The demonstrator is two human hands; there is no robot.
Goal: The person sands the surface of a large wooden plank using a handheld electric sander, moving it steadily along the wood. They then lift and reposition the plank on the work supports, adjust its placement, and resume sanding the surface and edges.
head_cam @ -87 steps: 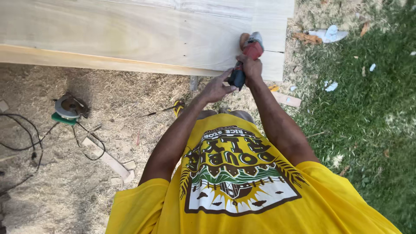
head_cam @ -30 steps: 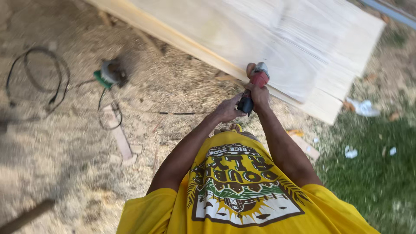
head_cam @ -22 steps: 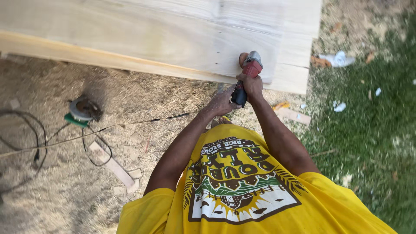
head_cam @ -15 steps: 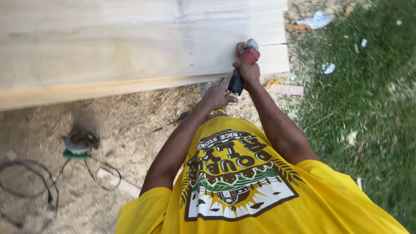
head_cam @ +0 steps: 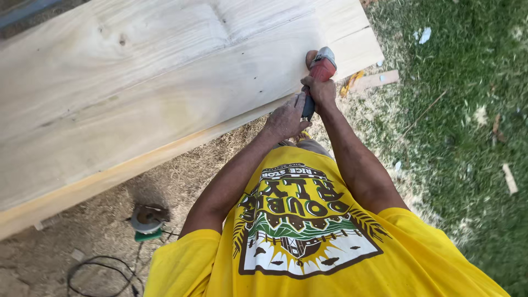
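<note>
Red and grey, that power tool (head_cam: pixel 320 67) sits right of the frame's upper centre, nose down on the near edge of the pale wooden board (head_cam: pixel 165 93). The right hand (head_cam: pixel 320 91) is clamped around its body just behind the head, and the left hand (head_cam: pixel 287 116) is closed around the dark handle end, lower down. Both arms reach out over the yellow shirt (head_cam: pixel 308 242).

Here is the worry: the tool works close to the board's right-hand end and near its edge. My read is that a tilt of the head could dig a gouge in the soft, light wood, or the tool could slip off the edge toward the person's legs below. Whether a cord trails from it I cannot tell; the hands hide that.

The tool itself looks compact, with a red casing, a grey cap at the tip and a slim black grip. At the lower left, a second round tool (head_cam: pixel 147 219) with a green part lies on the sawdust-strewn ground, with a black cable (head_cam: pixel 93 272) looped nearby. Grass (head_cam: pixel 467 137) fills the right side.
</note>
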